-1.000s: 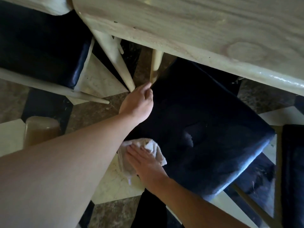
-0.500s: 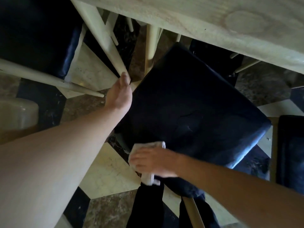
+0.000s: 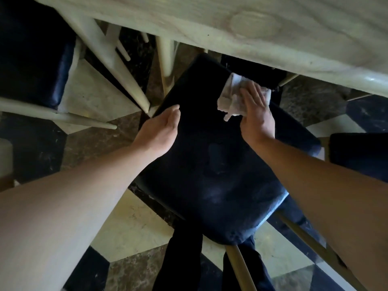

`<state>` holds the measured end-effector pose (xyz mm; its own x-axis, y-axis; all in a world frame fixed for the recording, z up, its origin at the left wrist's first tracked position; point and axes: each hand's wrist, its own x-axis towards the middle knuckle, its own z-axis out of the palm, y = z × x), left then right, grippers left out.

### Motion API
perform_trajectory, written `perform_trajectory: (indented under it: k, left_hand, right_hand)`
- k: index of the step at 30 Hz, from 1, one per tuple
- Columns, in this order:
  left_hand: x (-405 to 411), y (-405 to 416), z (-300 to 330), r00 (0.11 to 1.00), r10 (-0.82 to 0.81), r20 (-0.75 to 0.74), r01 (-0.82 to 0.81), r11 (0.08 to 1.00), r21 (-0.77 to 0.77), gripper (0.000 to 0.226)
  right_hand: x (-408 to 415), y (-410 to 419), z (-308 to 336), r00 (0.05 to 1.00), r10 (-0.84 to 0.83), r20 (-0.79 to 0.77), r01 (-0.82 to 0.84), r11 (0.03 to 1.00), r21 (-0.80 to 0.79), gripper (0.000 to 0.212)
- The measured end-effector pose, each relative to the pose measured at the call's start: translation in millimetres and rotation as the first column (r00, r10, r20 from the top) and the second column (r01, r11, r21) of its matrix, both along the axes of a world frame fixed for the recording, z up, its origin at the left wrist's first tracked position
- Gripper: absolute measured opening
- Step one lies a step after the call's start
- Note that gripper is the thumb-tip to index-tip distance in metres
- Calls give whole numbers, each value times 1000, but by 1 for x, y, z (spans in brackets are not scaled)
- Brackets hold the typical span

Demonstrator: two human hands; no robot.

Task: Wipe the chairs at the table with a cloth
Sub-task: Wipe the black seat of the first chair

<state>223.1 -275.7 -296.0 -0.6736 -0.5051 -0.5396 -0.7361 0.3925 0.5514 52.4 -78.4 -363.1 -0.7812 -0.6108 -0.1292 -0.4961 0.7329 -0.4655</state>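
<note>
**Cloth at the far edge of the dark seat**

Head view, looking down. Centre of the frame: dark blue padded chair seat (image 3: 214, 164) on pale wooden legs, turned corner-on, its upper corner tucked under the pale wooden table (image 3: 273, 24) spanning the top of the frame. Upper right of the seat: crumpled white cloth (image 3: 231, 95), lying on the cushion close to the table edge. Right hand (image 3: 255, 114) flat on the cloth, fingers straight and spread, pressing it onto the seat; not curled round it. Left hand (image 3: 159, 131) at the seat's left edge, left of centre, fingers loosely curved with palm turned toward the cushion, touching or just beside the edge; cannot tell which, nothing held in it. Both bare forearms reaching in from the lower corners.

Upper left of the frame: second dark padded chair seat (image 3: 31, 53) with pale slanted legs. Right edge: part of a third dark cushion (image 3: 361, 154). Underneath everything: tiled floor (image 3: 130, 225) in cream, black and mottled brown. Bottom centre: dark trouser legs (image 3: 180, 263) below the seat's near corner.
</note>
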Motion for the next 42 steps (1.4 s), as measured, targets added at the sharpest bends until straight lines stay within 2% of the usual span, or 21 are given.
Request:
perform_trajectory:
  k: [4, 6, 10, 11, 13, 17, 19, 20, 22, 23, 25, 26, 28, 30, 32, 34, 35, 36, 38, 40, 42]
  left_hand:
    - [-7, 10, -5, 974, -159, 162, 144, 985, 100, 48]
    - [-17, 18, -10, 919, -273, 285, 250, 961, 117, 49]
    - [-20, 12, -16, 886, -207, 416, 168, 977, 130, 64]
    - [-21, 22, -16, 864, -242, 442, 199, 970, 142, 69]
    - [-14, 18, -18, 834, -253, 491, 203, 967, 153, 77]
    - [-29, 22, -4, 787, -322, 526, 289, 946, 148, 82]
    - [-35, 17, 1, 787, -332, 521, 282, 943, 175, 82]
    - [-37, 21, 6, 770, -369, 521, 317, 929, 189, 83]
    - [-40, 29, 8, 724, -419, 548, 400, 902, 162, 87]
    - [-47, 22, 11, 695, -451, 560, 451, 880, 149, 88]
    - [-58, 35, 15, 678, -441, 589, 456, 880, 133, 89]
    - [-65, 11, 16, 646, -473, 599, 489, 859, 151, 89]
    - [-74, 17, 18, 631, -508, 586, 508, 842, 183, 86]
    - [-79, 7, 17, 623, -538, 568, 518, 828, 215, 81]
    - [-83, 0, 16, 623, -540, 566, 499, 832, 243, 75]
    - [-80, -3, 16, 641, -511, 573, 431, 857, 282, 71]
    - [-81, -12, 14, 638, -504, 581, 407, 862, 302, 68]
    - [-80, -16, 15, 639, -505, 580, 393, 863, 318, 64]
    - [-80, -27, 14, 635, -523, 569, 407, 852, 328, 56]
    - [-78, -34, 12, 667, -520, 534, 371, 853, 367, 50]
    - [-75, -48, 9, 711, -496, 498, 314, 858, 406, 48]
  right_hand:
    - [27, 62, -5, 937, -349, 12, 349, 937, 9, 71]
    - [50, 92, 0, 846, -534, -7, 534, 845, 10, 73]
    - [109, 91, 2, 602, -794, 80, 795, 606, 35, 80]
    - [131, 97, 7, 523, -846, 101, 845, 530, 68, 81]
    - [173, 83, 8, 440, -886, 148, 882, 457, 116, 83]
    - [226, 64, 18, 204, -947, 246, 923, 270, 274, 85]
    - [245, 56, 21, 143, -949, 282, 919, 233, 318, 88]
    - [258, 54, 27, 63, -956, 285, 923, 165, 347, 91]
    - [276, 55, 31, -10, -949, 314, 929, 107, 354, 95]
    - [282, 37, 35, -91, -950, 300, 935, 22, 355, 94]
    - [276, 32, 34, -177, -935, 308, 929, -55, 366, 90]
    - [275, -7, 37, -307, -903, 300, 900, -174, 399, 88]
    - [266, -17, 38, -435, -860, 269, 851, -294, 436, 84]
    - [262, -47, 40, -520, -824, 227, 799, -374, 470, 79]
    - [254, -74, 49, -572, -782, 247, 766, -401, 503, 75]
    - [255, -99, 54, -542, -787, 294, 780, -341, 524, 72]
    - [259, -120, 57, -479, -818, 317, 804, -264, 532, 74]
    - [266, -132, 57, -354, -869, 346, 832, -123, 541, 77]
    - [281, -158, 53, 0, -918, 397, 821, 227, 523, 81]
    - [287, -172, 49, 353, -815, 459, 720, 550, 423, 82]
    - [285, -177, 42, 579, -657, 483, 588, 747, 310, 78]
